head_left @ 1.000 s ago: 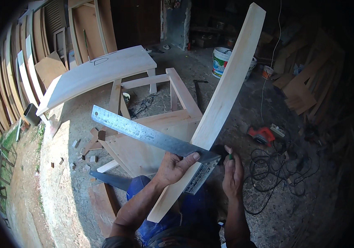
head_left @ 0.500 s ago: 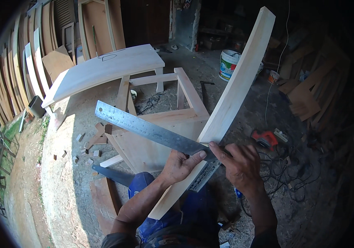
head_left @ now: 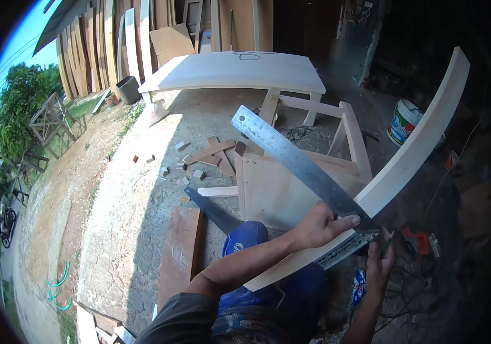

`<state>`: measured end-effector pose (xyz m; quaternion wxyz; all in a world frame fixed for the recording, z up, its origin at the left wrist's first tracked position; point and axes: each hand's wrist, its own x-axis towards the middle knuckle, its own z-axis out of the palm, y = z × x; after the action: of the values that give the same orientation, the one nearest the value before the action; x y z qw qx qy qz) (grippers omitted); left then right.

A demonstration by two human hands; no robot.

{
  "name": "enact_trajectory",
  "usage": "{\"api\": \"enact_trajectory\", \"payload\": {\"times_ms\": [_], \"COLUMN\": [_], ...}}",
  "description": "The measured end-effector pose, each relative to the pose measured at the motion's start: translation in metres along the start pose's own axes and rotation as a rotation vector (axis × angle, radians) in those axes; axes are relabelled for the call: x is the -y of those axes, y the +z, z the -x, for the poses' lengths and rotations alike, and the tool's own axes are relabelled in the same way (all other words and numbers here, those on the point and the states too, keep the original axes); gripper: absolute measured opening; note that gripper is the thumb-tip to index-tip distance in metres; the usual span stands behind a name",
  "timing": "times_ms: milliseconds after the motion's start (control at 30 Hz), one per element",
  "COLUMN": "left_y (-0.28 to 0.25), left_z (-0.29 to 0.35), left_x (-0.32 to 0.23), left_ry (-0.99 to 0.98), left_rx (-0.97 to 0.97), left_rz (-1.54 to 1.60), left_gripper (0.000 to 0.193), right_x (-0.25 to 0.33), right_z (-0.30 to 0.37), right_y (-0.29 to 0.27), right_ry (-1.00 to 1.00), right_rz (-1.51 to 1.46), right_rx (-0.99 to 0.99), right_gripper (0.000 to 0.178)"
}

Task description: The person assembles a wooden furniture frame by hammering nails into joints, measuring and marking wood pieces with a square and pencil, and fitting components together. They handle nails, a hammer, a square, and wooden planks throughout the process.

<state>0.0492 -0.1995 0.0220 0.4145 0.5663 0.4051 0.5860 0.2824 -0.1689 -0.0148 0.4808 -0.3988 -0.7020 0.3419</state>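
Note:
A long pale wooden board (head_left: 417, 143) slants across my lap, from low in the middle up to the far right. On it lies a steel try square (head_left: 300, 156), its ruled blade pointing up and left and its slotted stock along the board's near edge. My left hand (head_left: 327, 225) is closed on the square where blade and board cross, the thumb pressing on top. Just right of the stock, my right hand (head_left: 378, 261) is closed around what looks like a short green pencil (head_left: 388, 241), its tip upward. Part of that hand is in shadow.
An unfinished wooden frame with a panel (head_left: 291, 186) stands ahead, a white table (head_left: 234, 71) behind it. A handsaw (head_left: 214, 211) and brown board (head_left: 178, 246) are left of my knee. Offcuts (head_left: 198, 174) litter the ground; a red power tool (head_left: 416, 241) and bucket (head_left: 404, 121) are right.
The view has swung left, so the scene sits further right. My right hand has come off the board's top to beside the square's stock, pencil tip now upward. My left hand keeps its hold.

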Motion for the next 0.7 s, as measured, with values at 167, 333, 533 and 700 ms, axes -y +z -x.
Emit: {"api": "enact_trajectory", "payload": {"times_ms": [167, 333, 533, 700], "left_y": [-0.014, -0.072, -0.214, -0.314], "left_z": [0.019, 0.036, 0.108, 0.199], "left_x": [-0.021, -0.039, -0.072, -0.048], "left_ry": [-0.013, 0.198, 0.183, 0.059], "left_rx": [0.036, -0.25, -0.773, -1.07], "left_rz": [-0.26, 0.029, 0.062, -0.261], "left_gripper": [0.043, 0.04, 0.039, 0.04], "right_x": [-0.017, -0.1, -0.161, -0.292], "right_z": [0.021, 0.04, 0.137, 0.221], "right_y": [0.055, -0.001, -0.094, -0.071], "right_ry": [0.209, 0.009, 0.648, 1.072], "right_rz": [-0.716, 0.037, -0.614, -0.288], "right_rx": [-0.068, -0.442, -0.992, -0.975], "right_gripper": [0.048, 0.048, 0.06, 0.062]}}
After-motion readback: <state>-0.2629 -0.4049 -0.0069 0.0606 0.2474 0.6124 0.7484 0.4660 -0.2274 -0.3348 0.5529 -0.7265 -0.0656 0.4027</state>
